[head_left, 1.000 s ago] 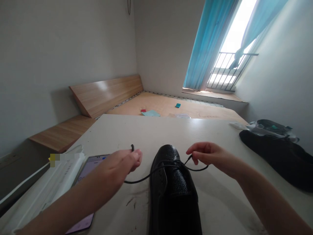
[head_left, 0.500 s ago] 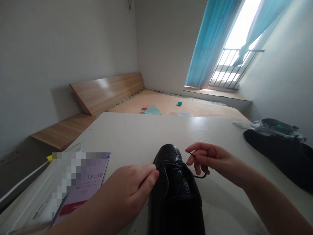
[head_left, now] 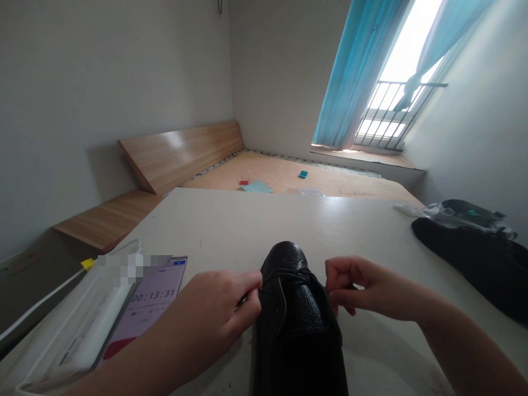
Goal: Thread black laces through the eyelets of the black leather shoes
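A black leather shoe [head_left: 295, 308] stands on the white table [head_left: 231, 225], toe pointing away from me. My left hand [head_left: 214, 308] is pressed against the shoe's left side, fingers pinched on the black lace. My right hand [head_left: 363, 289] is curled at the shoe's right side, fingers closed on the other lace end. Most of the lace is hidden by my fingers; only a short stretch shows across the shoe's top.
A phone [head_left: 144, 305] showing a timer lies at the left beside a white box [head_left: 82, 324] with a cable. A black bag [head_left: 474, 261] with plastic-wrapped items lies at the right. Beyond the table are a wooden bed frame [head_left: 289, 179] and a window with blue curtains [head_left: 355, 71].
Both hands drew in from spread apart to tight against the shoe's sides, taking the lace ends with them. The slack loops of lace are no longer visible.
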The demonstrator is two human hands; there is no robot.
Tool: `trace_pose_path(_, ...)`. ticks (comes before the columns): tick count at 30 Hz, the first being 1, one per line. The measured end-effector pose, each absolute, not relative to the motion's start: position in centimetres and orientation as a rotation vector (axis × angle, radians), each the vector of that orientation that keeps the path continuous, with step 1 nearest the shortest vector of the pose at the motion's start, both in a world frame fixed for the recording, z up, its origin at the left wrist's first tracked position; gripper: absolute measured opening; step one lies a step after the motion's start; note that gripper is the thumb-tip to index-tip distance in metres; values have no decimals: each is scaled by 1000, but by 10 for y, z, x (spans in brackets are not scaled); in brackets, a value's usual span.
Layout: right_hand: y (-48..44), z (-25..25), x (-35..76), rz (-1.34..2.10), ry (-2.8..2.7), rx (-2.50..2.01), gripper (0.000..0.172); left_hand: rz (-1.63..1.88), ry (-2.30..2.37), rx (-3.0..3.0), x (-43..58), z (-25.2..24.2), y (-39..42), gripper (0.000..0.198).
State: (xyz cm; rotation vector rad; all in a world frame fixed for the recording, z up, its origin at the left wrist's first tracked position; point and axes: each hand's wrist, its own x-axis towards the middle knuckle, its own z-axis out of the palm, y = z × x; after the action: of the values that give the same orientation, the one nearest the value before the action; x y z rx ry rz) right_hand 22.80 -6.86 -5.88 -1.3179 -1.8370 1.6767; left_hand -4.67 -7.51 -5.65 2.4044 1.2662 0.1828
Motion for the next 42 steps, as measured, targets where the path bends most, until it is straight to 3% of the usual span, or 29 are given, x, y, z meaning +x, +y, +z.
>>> trace_pose_path(17, -73, -59, 221, 1573, -1849, -1458, 13, 163, 1384, 2664, -36, -58, -71, 20)
trace_pose_path(30, -75, -59, 224, 1471, -1928, -1461, 13, 347, 1223, 2695, -35, -69, -72, 29)
trace_pose_path(38, -74, -63, 225, 1444, -1980, -1527, 15, 564, 1195, 2453, -38, -68, -72, 16)
trace_pose_path(42, -74, -62, 223, 1439, -1981, -1534, 16, 631, 1088, 2426, -38, -71, -72, 23)
